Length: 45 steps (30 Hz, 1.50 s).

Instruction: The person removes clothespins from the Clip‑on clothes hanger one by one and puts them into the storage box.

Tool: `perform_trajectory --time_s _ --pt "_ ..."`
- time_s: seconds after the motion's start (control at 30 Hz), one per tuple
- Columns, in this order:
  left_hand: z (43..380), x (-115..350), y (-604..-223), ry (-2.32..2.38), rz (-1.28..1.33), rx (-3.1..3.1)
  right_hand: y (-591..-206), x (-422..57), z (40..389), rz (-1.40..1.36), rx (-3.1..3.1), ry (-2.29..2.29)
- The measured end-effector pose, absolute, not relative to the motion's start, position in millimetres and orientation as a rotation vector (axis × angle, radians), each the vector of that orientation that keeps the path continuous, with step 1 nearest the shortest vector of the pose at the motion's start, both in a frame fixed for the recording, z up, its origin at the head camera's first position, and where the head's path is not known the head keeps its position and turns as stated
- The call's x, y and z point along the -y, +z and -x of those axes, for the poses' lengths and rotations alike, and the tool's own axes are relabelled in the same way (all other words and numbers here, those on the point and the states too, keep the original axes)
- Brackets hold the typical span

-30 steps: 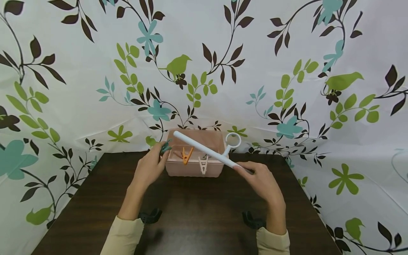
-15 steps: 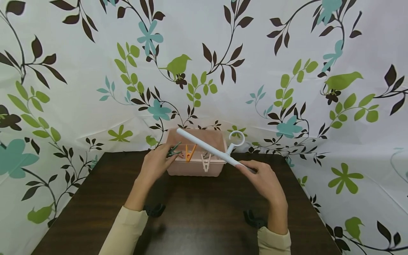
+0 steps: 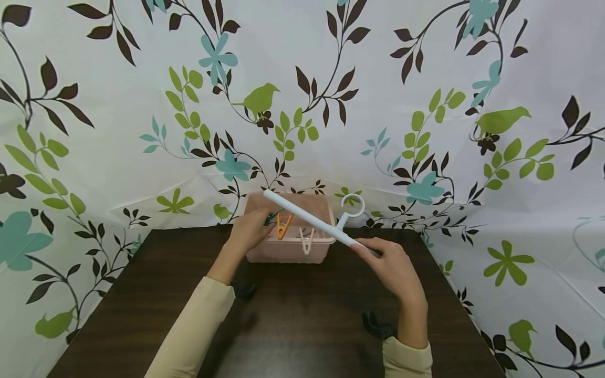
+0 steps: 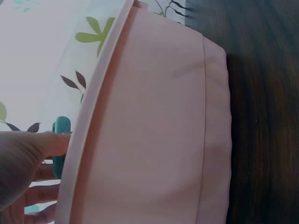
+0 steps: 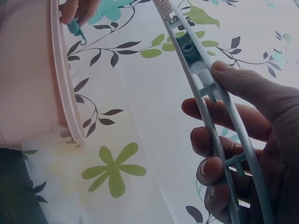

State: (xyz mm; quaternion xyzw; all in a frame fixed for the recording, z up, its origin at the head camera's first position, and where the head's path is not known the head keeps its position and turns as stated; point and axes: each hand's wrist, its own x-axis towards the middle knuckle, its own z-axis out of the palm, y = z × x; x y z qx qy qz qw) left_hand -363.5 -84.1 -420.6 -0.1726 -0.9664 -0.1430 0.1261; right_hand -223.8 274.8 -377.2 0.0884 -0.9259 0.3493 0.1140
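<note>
Over the left end of a pink plastic box, my left hand pinches a teal clothespin close to the rim. The left wrist view shows the clothespin between thumb and fingers, partly hidden by the box rim. My right hand grips one end of a pale blue plastic hanger, which slants up across the box with its round hook upward. The right wrist view shows the fingers wrapped around the hanger's two rails. An orange clothespin and a pale pink clothespin sit on the box's front rim.
The box stands at the far edge of a dark wooden table, against a leaf-patterned sheet. Black wrist-camera mounts show beside both forearms.
My left hand has moved right and forward with the teal clothespin, from the box's left side to over its opening. The hanger and right hand have shifted slightly right.
</note>
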Motion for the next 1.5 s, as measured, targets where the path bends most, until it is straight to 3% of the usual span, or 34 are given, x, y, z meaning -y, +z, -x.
perform_trajectory --time_s 1.5 --pt "372.9 74.0 -417.7 -0.477 0.330 2.972 -377.0 -278.8 224.3 -0.248 2.667 0.949"
